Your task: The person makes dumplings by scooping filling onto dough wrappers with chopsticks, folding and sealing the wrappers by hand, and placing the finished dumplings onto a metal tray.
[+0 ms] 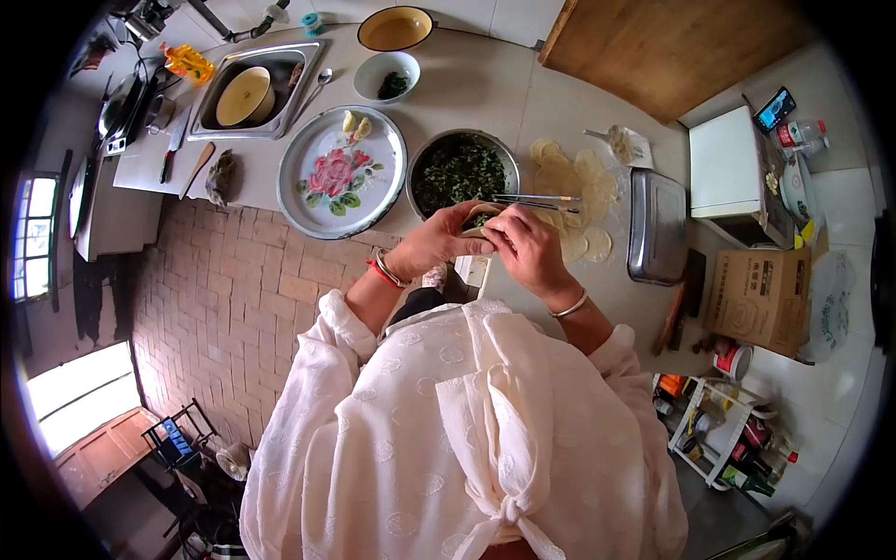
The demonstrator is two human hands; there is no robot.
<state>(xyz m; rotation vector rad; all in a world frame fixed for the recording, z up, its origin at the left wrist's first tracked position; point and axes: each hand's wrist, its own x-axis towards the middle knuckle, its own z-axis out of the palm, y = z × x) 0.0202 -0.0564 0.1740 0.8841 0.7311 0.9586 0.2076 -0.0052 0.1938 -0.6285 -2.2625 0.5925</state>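
A dough wrapper with green filling (pixel 481 221) is held between my two hands, just in front of a metal bowl (pixel 464 168) of chopped green filling. My left hand (pixel 441 245) cups the wrapper from the left, and the fingers of my right hand (pixel 530 250) pinch its right edge. Chopsticks (pixel 541 200) lie across the bowl's right rim. Round dough wrappers (pixel 583 187) are spread on the counter to the right. On the left, a floral tray (pixel 313 177) carries a few shaped dumplings (pixel 356 125) near its top edge.
Behind the tray stand a white bowl with greens (pixel 386 78) and a yellow bowl (pixel 396 29). The sink (pixel 257 91) is at the upper left, near a knife (pixel 174 145). A metal lidded container (pixel 656 227) and a cardboard box (pixel 761 297) are on the right.
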